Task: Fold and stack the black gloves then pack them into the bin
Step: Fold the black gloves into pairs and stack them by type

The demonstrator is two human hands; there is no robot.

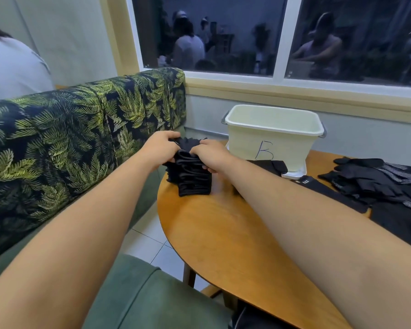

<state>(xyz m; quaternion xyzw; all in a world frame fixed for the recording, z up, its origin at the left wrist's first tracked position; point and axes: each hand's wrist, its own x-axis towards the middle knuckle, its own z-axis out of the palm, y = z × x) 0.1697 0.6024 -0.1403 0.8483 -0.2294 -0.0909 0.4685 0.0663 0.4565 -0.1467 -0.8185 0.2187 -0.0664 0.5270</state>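
Two hands, the left hand (160, 148) and the right hand (211, 155), curl their fingers round the top of one stack of folded black gloves (192, 179) at the far left edge of the table (235, 233), near one bin (294, 148) marked B. Folding is judged part done: one heap of loose gloves (370, 176) lies at right, overlapping beyond counting. No glove shows inside the bin, so packing remains.

A sofa back in dark fabric printed with green palm leaves (81, 129) fills the frame's left, above plain green seat cushions (152, 293). A white-framed window (211, 32), dark and reflecting seated figures, spans the upper right over a round orange-brown wooden table (223, 233) on pale floor tiles (150, 243).
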